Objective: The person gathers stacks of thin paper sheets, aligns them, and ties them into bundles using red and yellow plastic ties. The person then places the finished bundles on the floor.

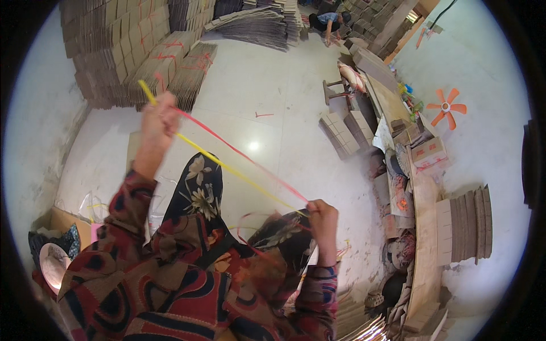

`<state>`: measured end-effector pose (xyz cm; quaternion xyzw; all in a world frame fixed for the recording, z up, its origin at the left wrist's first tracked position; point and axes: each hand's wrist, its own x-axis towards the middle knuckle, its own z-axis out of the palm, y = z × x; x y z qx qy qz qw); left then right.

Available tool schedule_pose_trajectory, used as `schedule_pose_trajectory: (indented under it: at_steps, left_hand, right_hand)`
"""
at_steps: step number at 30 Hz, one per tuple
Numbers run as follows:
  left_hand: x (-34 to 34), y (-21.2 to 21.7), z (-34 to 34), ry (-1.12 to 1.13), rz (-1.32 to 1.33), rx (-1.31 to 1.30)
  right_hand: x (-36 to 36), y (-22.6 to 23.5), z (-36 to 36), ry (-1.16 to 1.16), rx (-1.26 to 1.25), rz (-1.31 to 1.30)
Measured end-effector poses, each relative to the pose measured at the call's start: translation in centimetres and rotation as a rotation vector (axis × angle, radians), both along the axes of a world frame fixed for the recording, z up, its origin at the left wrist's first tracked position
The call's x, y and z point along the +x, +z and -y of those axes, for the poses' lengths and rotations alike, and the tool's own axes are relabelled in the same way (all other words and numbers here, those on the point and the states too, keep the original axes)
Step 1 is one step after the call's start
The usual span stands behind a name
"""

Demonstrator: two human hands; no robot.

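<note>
Two strands are stretched between my hands, a red plastic strap (230, 143) above and a yellow plastic strap (236, 172) below. My left hand (159, 120), raised at the left, is closed round both, and their short ends stick out past the fist. Lower and to the right, my right hand (323, 223) is closed on the other part of the strands. From that side a loose red length trails over my patterned trousers (200, 184). Motion blurs the left hand a little.
Tall stacks of folded cardboard (114, 51) fill the back left, some bundled with red ties. A person (330, 25) crouches at the far back. Along the right stand a wooden bench (424, 227), cardboard bundles (347, 133) and an orange fan (446, 107). A straw-coloured hat (54, 264) lies at lower left.
</note>
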<state>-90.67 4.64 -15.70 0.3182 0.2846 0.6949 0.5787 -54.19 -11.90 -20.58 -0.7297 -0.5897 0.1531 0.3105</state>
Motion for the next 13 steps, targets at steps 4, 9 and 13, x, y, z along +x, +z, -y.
schedule_pose_trajectory:
  at_steps: [4, 9, 13]
  left_hand:
    - [-14.2, -2.7, -3.4, 0.364, -0.263, -0.102]
    - [-39.5, -12.8, -4.2, 0.703, -0.388, -0.202]
    - [-42.6, -16.1, -1.6, 0.699, -0.401, -0.503]
  right_hand:
    - [7.7, -0.8, 0.8, -0.116, 0.07, 0.345]
    - [17.4, -2.9, 2.4, -0.228, 0.092, 0.141]
    - [17.3, -2.3, 2.8, -0.03, -0.043, 0.151]
